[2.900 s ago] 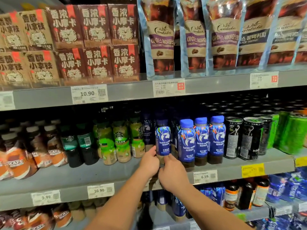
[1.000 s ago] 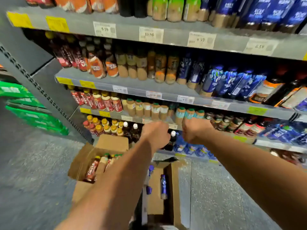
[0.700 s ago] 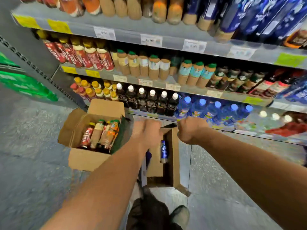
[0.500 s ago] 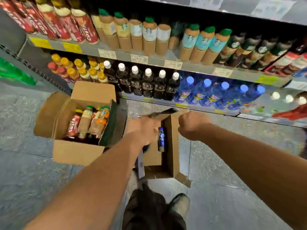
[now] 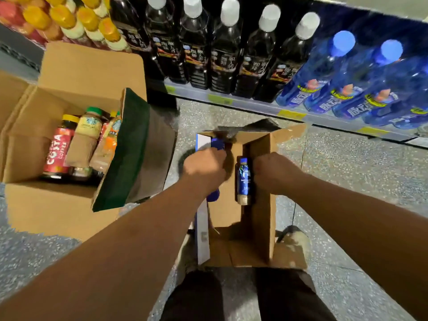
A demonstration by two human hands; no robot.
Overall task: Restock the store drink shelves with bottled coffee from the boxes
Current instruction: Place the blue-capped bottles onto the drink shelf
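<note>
Two hands are held inside the small box (image 5: 264, 216) on the floor (image 5: 347, 172): a blue bottle (image 5: 217, 143) is gripped by the left hand (image 5: 203, 169), while a second bottle (image 5: 243, 181), lying lengthwise with its cap toward the shelf (image 5: 220, 98), is touched by the curled right hand (image 5: 274, 173), whose grip cannot be told.

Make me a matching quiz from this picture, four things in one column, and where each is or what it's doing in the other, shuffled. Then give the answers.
Things
1. Costa Coffee bottle
2. white-capped black bottles
3. blue coffee bottle
4. left hand

Places or states
A. on the bottom shelf
B. grips a blue bottle
C. in the large cardboard box
D. in the narrow cardboard box

Pairs: 1-C, 2-A, 3-D, 4-B
</note>
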